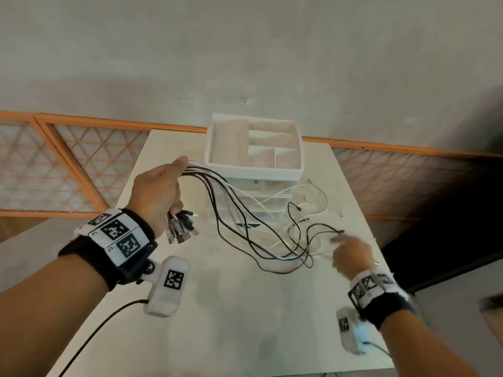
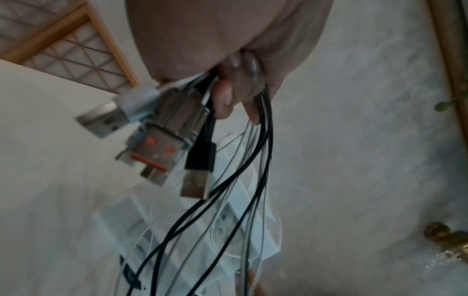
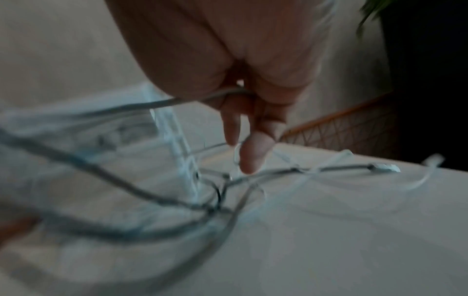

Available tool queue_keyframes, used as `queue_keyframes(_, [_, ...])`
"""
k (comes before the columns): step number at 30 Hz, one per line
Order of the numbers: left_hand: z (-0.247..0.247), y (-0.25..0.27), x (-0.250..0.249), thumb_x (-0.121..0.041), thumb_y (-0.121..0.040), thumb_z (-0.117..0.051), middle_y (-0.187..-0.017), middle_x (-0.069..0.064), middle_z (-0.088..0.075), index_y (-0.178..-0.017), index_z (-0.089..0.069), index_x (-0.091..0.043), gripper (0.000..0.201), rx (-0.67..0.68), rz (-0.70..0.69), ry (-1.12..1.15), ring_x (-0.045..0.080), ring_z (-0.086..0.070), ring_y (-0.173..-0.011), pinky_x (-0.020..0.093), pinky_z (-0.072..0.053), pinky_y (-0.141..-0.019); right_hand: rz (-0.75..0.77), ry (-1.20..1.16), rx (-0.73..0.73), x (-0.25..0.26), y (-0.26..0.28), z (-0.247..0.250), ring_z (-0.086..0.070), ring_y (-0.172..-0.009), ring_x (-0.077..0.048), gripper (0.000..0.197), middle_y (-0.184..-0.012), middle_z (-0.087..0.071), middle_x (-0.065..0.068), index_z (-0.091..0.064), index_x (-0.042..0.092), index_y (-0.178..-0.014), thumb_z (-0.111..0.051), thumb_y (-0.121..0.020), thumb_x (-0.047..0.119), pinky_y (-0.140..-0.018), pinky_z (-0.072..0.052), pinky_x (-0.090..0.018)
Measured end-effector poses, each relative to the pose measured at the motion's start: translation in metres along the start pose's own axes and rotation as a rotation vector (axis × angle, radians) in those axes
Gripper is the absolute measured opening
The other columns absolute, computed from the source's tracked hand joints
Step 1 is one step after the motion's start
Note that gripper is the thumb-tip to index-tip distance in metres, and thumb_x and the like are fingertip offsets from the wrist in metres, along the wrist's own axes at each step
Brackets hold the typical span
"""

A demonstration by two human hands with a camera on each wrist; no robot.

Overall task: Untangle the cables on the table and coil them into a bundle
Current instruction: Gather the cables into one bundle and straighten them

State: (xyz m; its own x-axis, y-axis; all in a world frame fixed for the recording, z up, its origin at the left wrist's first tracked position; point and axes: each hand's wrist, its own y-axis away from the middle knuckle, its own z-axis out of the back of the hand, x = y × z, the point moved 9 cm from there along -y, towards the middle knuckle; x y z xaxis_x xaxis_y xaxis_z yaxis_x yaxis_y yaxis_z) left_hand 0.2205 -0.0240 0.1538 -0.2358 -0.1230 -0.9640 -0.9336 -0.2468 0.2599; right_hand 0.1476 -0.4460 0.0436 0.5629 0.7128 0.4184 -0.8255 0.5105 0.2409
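No readable text anywhere. Only black-and-white square code markers on the left wristband (image 1: 117, 235), its camera pod (image 1: 174, 278) and the right wristband (image 1: 373, 288); tiny characters beside them too small to make out.

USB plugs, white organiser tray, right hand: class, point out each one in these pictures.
USB plugs (image 2: 162, 148), left wrist view, on the metal shell with orange marks.
white organiser tray (image 1: 253, 170), head view, on its near rim.
right hand (image 1: 352, 255), head view, on the back of the hand.
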Motion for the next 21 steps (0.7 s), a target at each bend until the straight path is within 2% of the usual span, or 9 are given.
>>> queue_keyframes(2, [-0.009,0.006,-0.005,-0.036,-0.092,-0.067,-0.042,-0.006,-0.025,-0.054,-0.035,-0.022,0.051,0.055,-0.011,0.06,0.013,-0.019,-0.037,0.025,-0.021,-0.043,-0.036,0.122,0.282,-0.025,0.016,-0.054,-0.068,-0.099,-0.026,0.034,-0.115,-0.068,-0.008,-0.071,0.022,-0.11,-0.054,-0.085,0.007,-0.093,-0.056,-0.039])
queue_keyframes(3, [-0.014,0.009,-0.007,-0.036,-0.092,-0.066,-0.042,-0.007,-0.025,-0.056,-0.034,-0.021,0.051,0.081,-0.014,0.065,0.012,-0.019,-0.037,0.023,-0.021,-0.042,-0.008,0.212,0.345,-0.028,0.022,-0.066,-0.067,-0.105,-0.024,0.031,-0.122,-0.066,-0.005,-0.07,0.026,-0.109,-0.056,-0.085,0.013,-0.095,-0.055,-0.036])
queue_keyframes(5, [-0.022,0.016,-0.006,-0.037,-0.093,-0.064,-0.041,-0.007,-0.024,-0.053,-0.038,-0.021,0.051,0.124,-0.018,0.012,0.012,-0.019,-0.036,0.022,-0.023,-0.04,0.102,0.27,0.243,-0.009,0.022,-0.055,-0.062,-0.113,-0.021,0.028,-0.13,-0.062,-0.001,-0.068,0.031,-0.112,-0.06,-0.087,0.022,-0.095,-0.047,-0.028])
queue_keyframes(8, [-0.037,0.028,0.005,-0.04,-0.095,-0.06,-0.039,-0.006,-0.026,-0.055,-0.058,-0.017,0.046,0.21,-0.015,-0.107,0.014,-0.018,-0.035,0.021,-0.023,-0.04,0.364,-0.201,0.032,0.059,0.033,0.001,-0.065,-0.085,-0.015,0.032,-0.12,-0.066,0.006,-0.069,0.033,-0.109,-0.067,-0.083,0.013,-0.081,-0.046,-0.025])
queue_keyframes(10, [-0.047,0.038,0.016,-0.042,-0.095,-0.059,-0.041,-0.006,-0.026,-0.064,-0.06,-0.012,0.043,0.255,0.004,-0.172,0.015,-0.018,-0.039,0.022,-0.024,-0.042,0.596,-0.503,0.123,0.116,0.062,0.022,-0.061,-0.074,-0.011,0.043,-0.117,-0.065,0.014,-0.067,0.033,-0.112,-0.071,-0.079,0.005,-0.074,-0.052,-0.028])
queue_keyframes(13, [-0.056,0.053,0.032,-0.044,-0.094,-0.06,-0.047,-0.005,-0.024,-0.057,-0.051,-0.016,0.048,0.295,0.045,-0.243,0.015,-0.018,-0.044,0.023,-0.022,-0.043,0.891,-0.603,0.218,0.179,0.12,0.018,-0.058,-0.067,-0.017,0.043,-0.105,-0.064,0.014,-0.067,0.029,-0.113,-0.079,-0.077,0.01,-0.059,-0.048,-0.024])
queue_keyframes(16, [-0.049,0.063,0.044,-0.044,-0.095,-0.058,-0.047,-0.004,-0.024,-0.04,-0.048,-0.021,0.06,0.3,0.067,-0.348,0.016,-0.017,-0.044,0.025,-0.018,-0.045,0.87,-0.67,0.187,0.189,0.136,-0.012,-0.045,-0.045,-0.016,0.017,-0.068,-0.056,0.014,-0.061,0.021,-0.085,-0.075,-0.08,0.012,-0.047,-0.04,-0.029])
queue_keyframes(19, [-0.028,0.061,0.052,-0.04,-0.098,-0.056,-0.048,-0.002,-0.021,-0.054,-0.032,-0.021,0.053,0.249,0.103,-0.28,0.016,-0.014,-0.046,0.03,-0.015,-0.048,0.814,-0.584,0.197,0.172,0.132,-0.049,-0.037,-0.043,-0.013,0.031,-0.051,-0.046,0.015,-0.046,0.023,-0.065,-0.071,-0.081,0.016,-0.049,-0.031,-0.02])
queue_keyframes(21, [-0.015,0.058,0.059,-0.037,-0.1,-0.054,-0.047,-0.003,-0.021,-0.057,-0.029,-0.021,0.051,0.221,0.136,-0.215,0.016,-0.014,-0.044,0.026,-0.016,-0.045,0.803,-0.494,0.251,0.159,0.131,-0.071,-0.035,-0.044,-0.014,0.034,-0.047,-0.043,0.012,-0.038,0.028,-0.063,-0.067,-0.078,0.017,-0.049,-0.029,-0.02])
